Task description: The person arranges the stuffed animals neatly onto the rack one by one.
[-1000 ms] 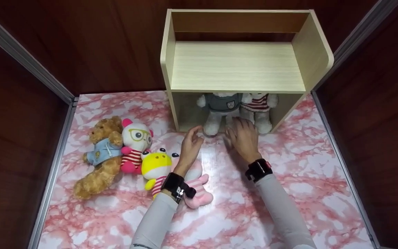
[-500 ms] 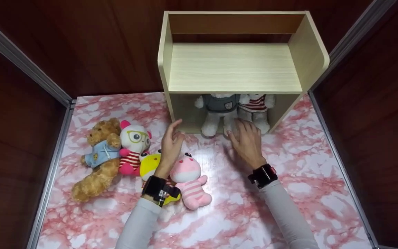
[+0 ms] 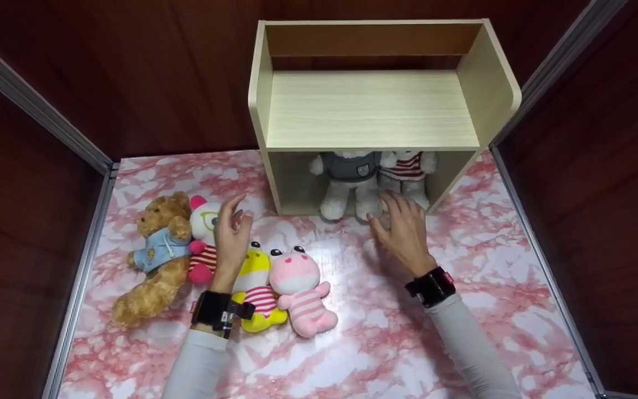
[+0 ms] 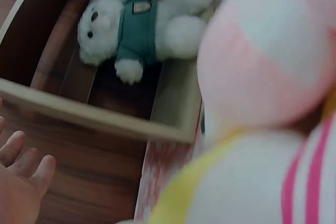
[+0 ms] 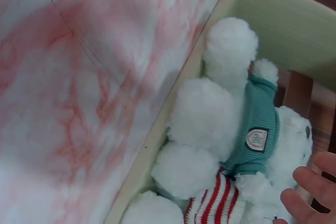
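Note:
My left hand point(image 3: 232, 244) holds nothing, its fingers spread and loosely bent over the panda plush point(image 3: 202, 260) and partly hiding it. Fingers of that hand show at the lower left of the left wrist view. Two white teddy bears sit side by side in the shelf's lower compartment: one in a grey-green sweater point(image 3: 350, 167), one in a red-striped shirt point(image 3: 409, 167). The upper board hides their heads in the head view. Just in front of their legs, my right hand point(image 3: 406, 235) is relaxed and holds nothing, fingertips overlapping the striped bear's feet.
A pale wooden two-level shelf point(image 3: 374, 108) stands at the back. Left of it on the pink marbled surface lie a brown teddy bear point(image 3: 158, 246) in a blue hoodie, a yellow frog plush point(image 3: 259, 299) and a pink plush point(image 3: 305, 302). Dark walls enclose both sides.
My left hand has moved left from in front of the shelf to over the panda plush, uncovering the pink and yellow plushes. My right hand has drawn back slightly from the bears, which stay seated.

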### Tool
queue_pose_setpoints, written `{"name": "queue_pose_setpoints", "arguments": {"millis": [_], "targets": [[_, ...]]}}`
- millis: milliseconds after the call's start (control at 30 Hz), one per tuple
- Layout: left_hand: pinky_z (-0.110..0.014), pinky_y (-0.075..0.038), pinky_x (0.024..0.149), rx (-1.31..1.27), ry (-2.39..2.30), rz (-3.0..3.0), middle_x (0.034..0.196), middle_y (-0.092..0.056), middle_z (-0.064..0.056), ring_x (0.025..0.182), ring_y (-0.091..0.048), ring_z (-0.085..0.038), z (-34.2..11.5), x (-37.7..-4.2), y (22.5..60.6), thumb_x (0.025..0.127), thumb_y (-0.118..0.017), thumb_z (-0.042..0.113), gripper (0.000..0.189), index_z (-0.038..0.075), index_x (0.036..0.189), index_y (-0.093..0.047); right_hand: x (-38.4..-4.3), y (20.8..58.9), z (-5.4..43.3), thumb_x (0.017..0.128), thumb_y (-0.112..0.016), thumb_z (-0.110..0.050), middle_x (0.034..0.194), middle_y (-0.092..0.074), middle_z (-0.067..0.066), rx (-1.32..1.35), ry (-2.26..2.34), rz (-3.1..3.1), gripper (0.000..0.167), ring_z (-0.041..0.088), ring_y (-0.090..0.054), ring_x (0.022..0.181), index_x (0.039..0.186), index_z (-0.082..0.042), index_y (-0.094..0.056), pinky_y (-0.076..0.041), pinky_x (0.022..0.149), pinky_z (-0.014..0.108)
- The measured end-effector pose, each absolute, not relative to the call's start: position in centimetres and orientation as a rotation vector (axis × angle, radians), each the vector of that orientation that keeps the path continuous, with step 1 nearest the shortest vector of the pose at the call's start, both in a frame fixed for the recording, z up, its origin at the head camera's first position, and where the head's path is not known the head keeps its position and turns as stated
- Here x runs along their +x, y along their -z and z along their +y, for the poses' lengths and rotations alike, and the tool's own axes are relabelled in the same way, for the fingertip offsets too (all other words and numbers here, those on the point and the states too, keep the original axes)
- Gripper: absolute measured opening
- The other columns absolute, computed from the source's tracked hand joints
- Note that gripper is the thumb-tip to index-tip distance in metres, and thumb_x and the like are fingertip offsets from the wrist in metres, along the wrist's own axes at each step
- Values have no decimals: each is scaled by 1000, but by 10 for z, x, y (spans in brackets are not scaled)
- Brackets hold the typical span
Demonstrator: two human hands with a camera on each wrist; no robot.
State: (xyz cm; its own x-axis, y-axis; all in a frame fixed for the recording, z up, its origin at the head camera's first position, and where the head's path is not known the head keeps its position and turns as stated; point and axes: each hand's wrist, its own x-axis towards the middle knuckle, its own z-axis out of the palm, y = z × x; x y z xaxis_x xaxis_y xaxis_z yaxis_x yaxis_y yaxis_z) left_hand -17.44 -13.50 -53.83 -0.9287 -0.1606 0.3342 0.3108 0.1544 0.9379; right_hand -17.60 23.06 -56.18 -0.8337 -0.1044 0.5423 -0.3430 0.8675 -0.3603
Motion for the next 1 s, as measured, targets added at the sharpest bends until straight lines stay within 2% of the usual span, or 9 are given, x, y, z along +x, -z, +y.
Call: {"name": "queue_pose_setpoints", "arguments": {"millis": [200, 367, 533, 633, 667, 767, 867, 900, 1000], "targets": [[-48, -42, 113, -103, 1609, -2136, 140, -57, -15, 133, -52, -31, -167, -173, 543, 98, -61, -2, 37, 0, 135, -62, -173, 555, 232, 98, -66, -40, 138, -62, 20, 344, -616, -2497, 55, 43, -55, 125, 136, 0, -63, -41, 103, 59], [-49, -37, 113, 6, 1445, -2187, 144, -56, -15, 138, -47, -31, -194, -171, 549, 99, -62, 1, 38, -1, 136, -61, -169, 554, 236, 97, -68, -38, 138, -61, 22, 352, -614, -2482, 56, 46, -55, 125, 137, 0, -61, -38, 107, 60], [-47, -41, 106, 156, 1310, -2232, 144, -55, -15, 132, -51, -32, -214, -170, 558, 100, -64, 8, 38, 0, 136, -61, -167, 556, 240, 95, -69, -38, 141, -60, 23, 340, -626, -2474, 58, 47, -53, 127, 139, -1, -60, -37, 110, 62], [-50, -40, 108, 178, 1192, -2257, 144, -54, -19, 131, -50, -36, -224, -169, 560, 98, -66, 8, 39, -2, 135, -62, -167, 557, 241, 95, -69, -38, 142, -59, 22, 343, -625, -2472, 59, 47, -54, 127, 140, -1, -60, -37, 109, 62], [-51, -37, 111, 180, 1140, -2271, 144, -54, -21, 133, -49, -37, -227, -169, 561, 97, -67, 8, 40, -3, 135, -62, -166, 557, 242, 95, -69, -38, 141, -59, 22, 345, -626, -2471, 59, 47, -54, 127, 140, -1, -60, -38, 109, 62], [-60, -20, 122, 219, 990, -2355, 147, -49, -25, 141, -41, -42, -235, -170, 561, 95, -69, 11, 45, -5, 135, -59, -166, 558, 243, 94, -71, -37, 140, -60, 22, 344, -627, -2461, 58, 47, -54, 127, 139, -1, -60, -39, 107, 62], [-69, -4, 121, 295, 897, -2479, 154, -40, -28, 148, -32, -44, -243, -169, 563, 94, -69, 16, 54, -7, 141, -52, -165, 559, 245, 93, -72, -35, 140, -60, 22, 336, -635, -2458, 57, 46, -54, 127, 138, -1, -61, -39, 106, 63], [-72, -1, 119, 327, 882, -2520, 157, -36, -28, 150, -29, -44, -245, -169, 564, 95, -69, 18, 57, -6, 143, -49, -164, 559, 245, 93, -72, -34, 140, -60, 22, 333, -636, -2458, 57, 46, -54, 127, 138, -1, -61, -39, 106, 63], [-77, -3, 115, 399, 868, -2608, 161, -27, -30, 152, -23, -46, -252, -168, 570, 96, -67, 21, 64, -8, 148, -42, -164, 560, 246, 94, -72, -34, 140, -60, 22, 332, -637, -2464, 57, 46, -55, 126, 139, -2, -61, -39, 106, 62]]}}
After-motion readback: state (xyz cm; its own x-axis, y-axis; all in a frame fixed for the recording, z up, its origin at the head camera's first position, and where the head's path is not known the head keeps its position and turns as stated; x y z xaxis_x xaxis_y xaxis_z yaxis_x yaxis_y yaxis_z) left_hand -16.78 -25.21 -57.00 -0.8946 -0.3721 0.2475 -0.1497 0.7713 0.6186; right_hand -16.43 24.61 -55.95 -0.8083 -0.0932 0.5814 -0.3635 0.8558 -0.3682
